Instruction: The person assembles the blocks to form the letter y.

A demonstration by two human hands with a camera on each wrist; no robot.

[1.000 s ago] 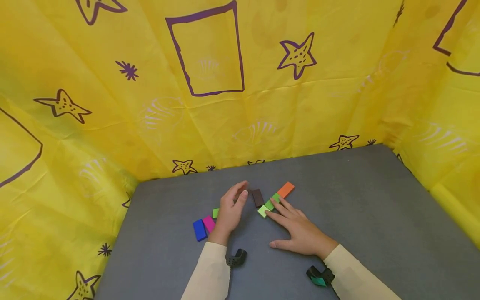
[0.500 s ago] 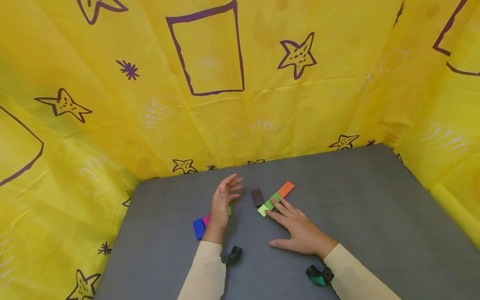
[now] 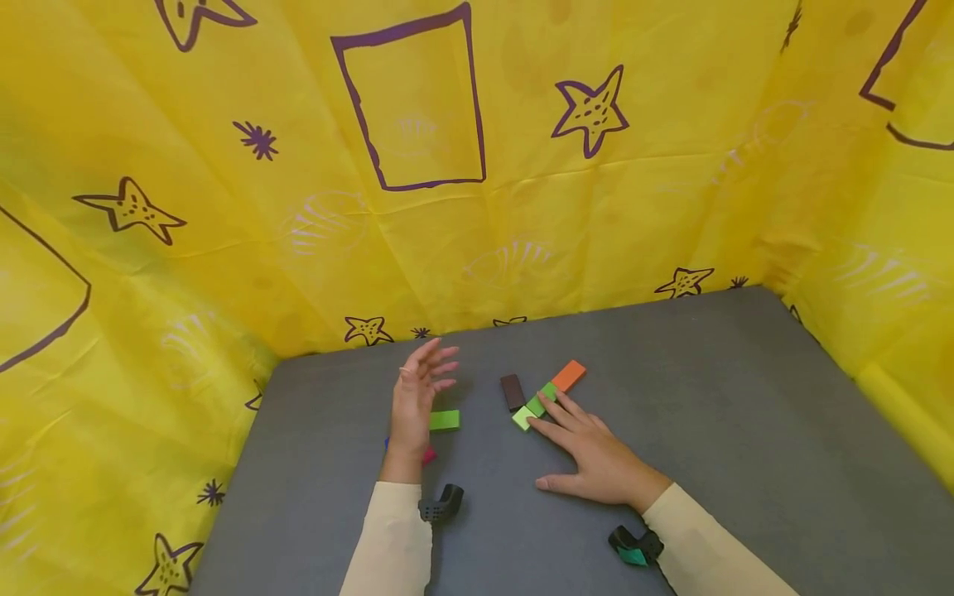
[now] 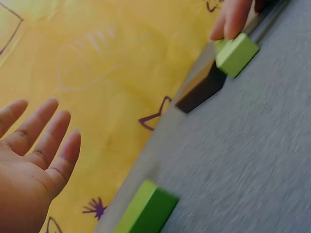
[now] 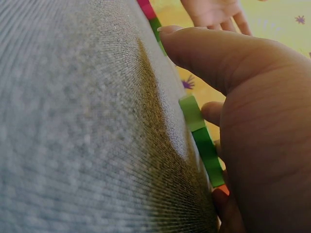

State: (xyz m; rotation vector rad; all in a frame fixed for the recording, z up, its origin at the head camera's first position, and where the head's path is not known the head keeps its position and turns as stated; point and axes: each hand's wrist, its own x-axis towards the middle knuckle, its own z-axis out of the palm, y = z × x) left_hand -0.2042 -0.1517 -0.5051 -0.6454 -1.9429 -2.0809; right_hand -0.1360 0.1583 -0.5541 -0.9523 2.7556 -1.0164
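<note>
Both arms wear long cream sleeves that end at the wrists, one on the left arm (image 3: 387,542) and one on the right arm (image 3: 715,555). The left hand (image 3: 412,406) and right hand (image 3: 596,455) are bare, without rings or gloves. A small black camera mount (image 3: 441,505) sits at the left wrist. The right wrist carries a black mount with a teal part (image 3: 636,549).
</note>
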